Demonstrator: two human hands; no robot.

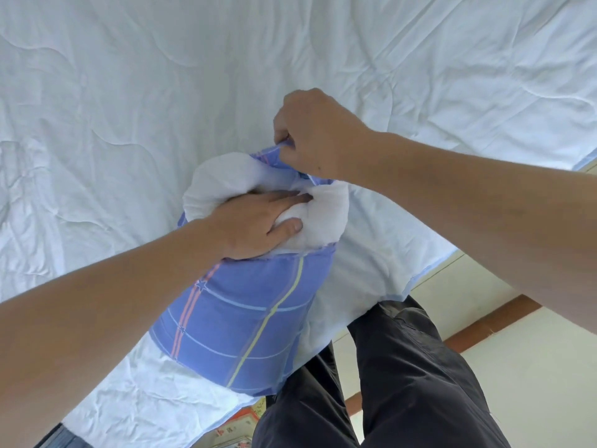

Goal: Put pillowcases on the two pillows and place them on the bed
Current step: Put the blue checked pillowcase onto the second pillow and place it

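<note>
Pillow (268, 185), white and bunched, sticks out of the open mouth of the blue plaid pillowcase (245, 321), which stands on end at the near edge of the bed (129, 92), leaning against my legs. From where I watch, most of the pillow is already inside the case; only its rounded top shows above the hem.

My left hand (258, 221) lies flat on that exposed top, fingers straight and held close together, pressing into a fold of the filling, with the thumb set apart along the near side. My right hand (316, 134) is at the far rim of the case, its fingers curled and pinching the blue hem, which is pulled up above the pillow.

The bed is covered by a white quilted cover (420, 76), creased all over, with a pale blue edge running along the right side. My dark trousers (403, 367) fill the lower right, over a light floor (533, 367) crossed by a brown strip (491, 321).
</note>
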